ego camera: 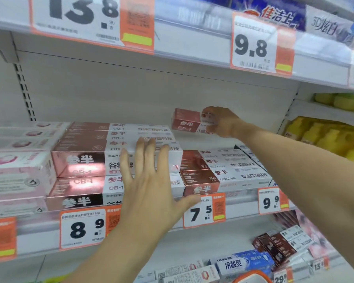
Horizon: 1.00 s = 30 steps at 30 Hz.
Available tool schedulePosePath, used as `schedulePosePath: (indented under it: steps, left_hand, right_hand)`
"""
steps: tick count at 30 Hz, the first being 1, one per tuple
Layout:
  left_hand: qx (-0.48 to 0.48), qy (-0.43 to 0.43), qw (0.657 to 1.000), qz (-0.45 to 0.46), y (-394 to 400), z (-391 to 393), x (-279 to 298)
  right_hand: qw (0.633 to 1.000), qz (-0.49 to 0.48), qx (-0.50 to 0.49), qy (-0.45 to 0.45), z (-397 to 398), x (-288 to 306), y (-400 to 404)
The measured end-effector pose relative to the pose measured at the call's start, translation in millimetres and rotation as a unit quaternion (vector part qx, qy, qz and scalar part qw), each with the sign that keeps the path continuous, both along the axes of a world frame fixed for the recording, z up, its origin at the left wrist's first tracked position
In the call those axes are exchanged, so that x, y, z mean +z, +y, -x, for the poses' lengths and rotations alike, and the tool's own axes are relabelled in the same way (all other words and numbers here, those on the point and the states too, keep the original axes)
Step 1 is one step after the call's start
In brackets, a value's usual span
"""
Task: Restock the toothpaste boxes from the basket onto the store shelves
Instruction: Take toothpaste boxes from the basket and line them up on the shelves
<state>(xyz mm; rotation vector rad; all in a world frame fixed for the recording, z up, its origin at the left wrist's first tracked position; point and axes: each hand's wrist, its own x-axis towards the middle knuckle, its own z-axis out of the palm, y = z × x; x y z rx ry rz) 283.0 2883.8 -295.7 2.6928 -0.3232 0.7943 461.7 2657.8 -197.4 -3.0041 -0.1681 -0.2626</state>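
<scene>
Held red toothpaste box (186,120) in R hand (223,121), fingers wrapped round its right end, long axis sideways, above red stack (200,176); L hand (149,178) flat, splayed, nearer camera.

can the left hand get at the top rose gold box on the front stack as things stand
Probably yes. The open left hand already hovers in front of the shiny rose-gold and white toothpaste box topping the front stack, nothing between them. The right hand holds a red box farther back.
</scene>
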Motion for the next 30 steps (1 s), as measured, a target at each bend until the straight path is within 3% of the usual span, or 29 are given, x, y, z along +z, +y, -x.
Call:
schedulePosePath:
  steps: [4,7,19,28,30]
  left_hand:
    - [-0.003,0.004,0.999,-0.032,10.3,-3.4,-3.3]
    - [-0.006,-0.017,0.999,-0.036,12.6,-3.7,-5.2]
    - [0.002,-0.023,0.999,-0.035,11.0,-1.7,-4.9]
    - [0.004,-0.038,0.998,-0.042,11.7,-2.3,-6.3]
    - [0.004,-0.043,0.998,-0.046,11.9,-3.7,-7.2]
  right_hand:
    - [0.993,0.002,0.013,0.114,-12.8,-29.0,3.1]
    - [0.987,-0.045,0.035,0.147,-8.0,-31.2,3.9]
    - [0.980,-0.120,0.037,0.157,4.1,-34.4,-0.8]
    - [0.976,-0.120,0.046,0.175,25.6,-33.4,-3.3]
    - [0.983,-0.099,0.052,0.144,34.1,-34.2,-2.3]
